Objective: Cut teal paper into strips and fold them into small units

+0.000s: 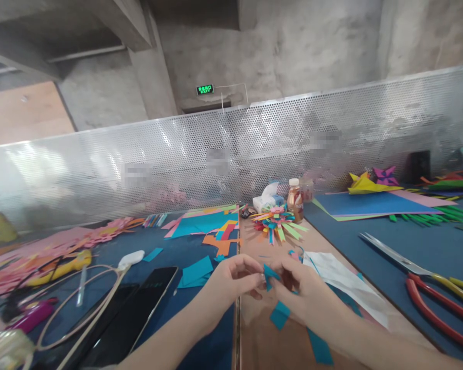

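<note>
Between both hands, above the brown strip of table, is a small piece of blue paper point(270, 273). The fingers of my left hand point(241, 277) pinch its left side. My right hand point(299, 282) has thumb and fingers closed on its right side. Just under the hands lies a blue paper square point(280, 315), and a longer blue paper strip point(319, 345) is below my right wrist. Blue paper pieces point(196, 271) are stacked left of my left hand. Beyond the hands stands a multicoloured paper-strip flower point(275, 223).
Large scissors point(409, 267) with red and yellow handles lie at right. A phone point(139, 313), a cable point(111, 293) and a yellow glue gun point(65, 267) are at left. A brown bottle point(294, 200) and a tissue pack point(268, 200) stand before the perforated metal screen point(177, 164).
</note>
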Tool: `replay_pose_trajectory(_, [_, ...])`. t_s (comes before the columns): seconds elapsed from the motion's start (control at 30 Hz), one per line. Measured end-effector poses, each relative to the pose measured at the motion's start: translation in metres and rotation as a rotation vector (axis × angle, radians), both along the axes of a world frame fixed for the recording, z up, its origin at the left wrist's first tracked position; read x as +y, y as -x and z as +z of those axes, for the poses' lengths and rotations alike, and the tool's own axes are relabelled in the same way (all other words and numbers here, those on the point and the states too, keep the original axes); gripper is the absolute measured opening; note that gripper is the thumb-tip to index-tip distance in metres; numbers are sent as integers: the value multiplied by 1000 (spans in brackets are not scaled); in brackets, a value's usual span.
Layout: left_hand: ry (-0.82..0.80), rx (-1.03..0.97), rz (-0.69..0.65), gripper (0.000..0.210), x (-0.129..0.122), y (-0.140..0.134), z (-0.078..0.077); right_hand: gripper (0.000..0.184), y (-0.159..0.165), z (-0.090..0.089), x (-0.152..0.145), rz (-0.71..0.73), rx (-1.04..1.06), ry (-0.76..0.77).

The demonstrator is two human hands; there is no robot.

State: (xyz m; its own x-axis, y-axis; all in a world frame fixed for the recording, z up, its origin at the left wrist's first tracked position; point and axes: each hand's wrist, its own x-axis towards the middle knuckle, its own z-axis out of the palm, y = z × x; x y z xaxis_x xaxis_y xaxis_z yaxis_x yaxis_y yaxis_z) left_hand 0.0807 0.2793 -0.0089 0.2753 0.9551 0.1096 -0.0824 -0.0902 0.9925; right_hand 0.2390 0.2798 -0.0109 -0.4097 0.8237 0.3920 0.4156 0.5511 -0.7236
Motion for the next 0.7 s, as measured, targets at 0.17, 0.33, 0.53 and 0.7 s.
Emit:
replay_pose_trajectory(0.17, [0,32,-4,17,3,0,-1,12,0,-3,2,6,-7,-9])
replay_pose_trajectory(0.33, [24,24,8,17,0,0,1,12,0,-3,2,-5,-15,-12])
replay_pose_trajectory(0.53, [5,20,8,17,-2,-1,1,13,0,1,-1,7,-15,7])
replay_pose_trajectory(0.7, [-12,7,-35,15,-2,1,-1,12,-1,1,-2,10,-26,3])
